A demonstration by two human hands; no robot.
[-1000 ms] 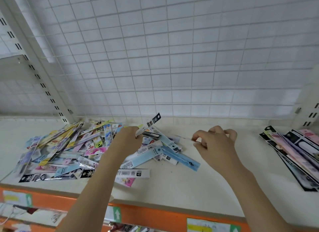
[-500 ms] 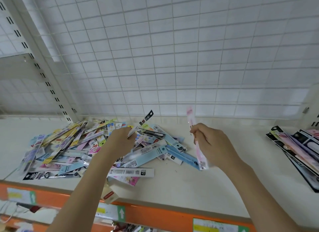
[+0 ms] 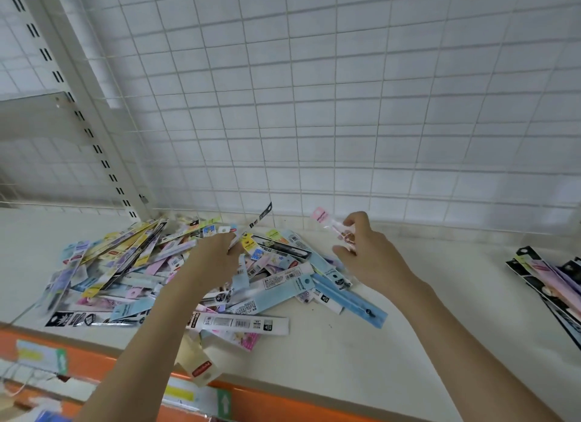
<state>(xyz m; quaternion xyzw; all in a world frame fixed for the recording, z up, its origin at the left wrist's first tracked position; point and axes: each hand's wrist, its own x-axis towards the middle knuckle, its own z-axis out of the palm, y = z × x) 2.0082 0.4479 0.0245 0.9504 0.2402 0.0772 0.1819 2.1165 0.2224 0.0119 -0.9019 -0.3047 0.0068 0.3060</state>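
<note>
Bare shelf [image 3: 440, 299] is lying open between the packet pile [image 3: 135, 274] and the right-hand stack [image 3: 544, 280], with the wire grid [image 3: 345, 107] behind. Right hand [image 3: 371, 258] is pinching a pink packet [image 3: 322, 216], its header poking beyond the curled fingertips. Left hand [image 3: 213, 258] is gripping a black-tipped packet [image 3: 261, 216] over the pile.

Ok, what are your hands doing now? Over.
Left hand pinches black-and-white packet. Right hand grips pink packet. Packet pile lies beneath; nothing blocking.

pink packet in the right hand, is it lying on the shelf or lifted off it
Lifted. The right hand pinches the pink packet, whose header end tilts up in the air, clear of the shelf.
</note>
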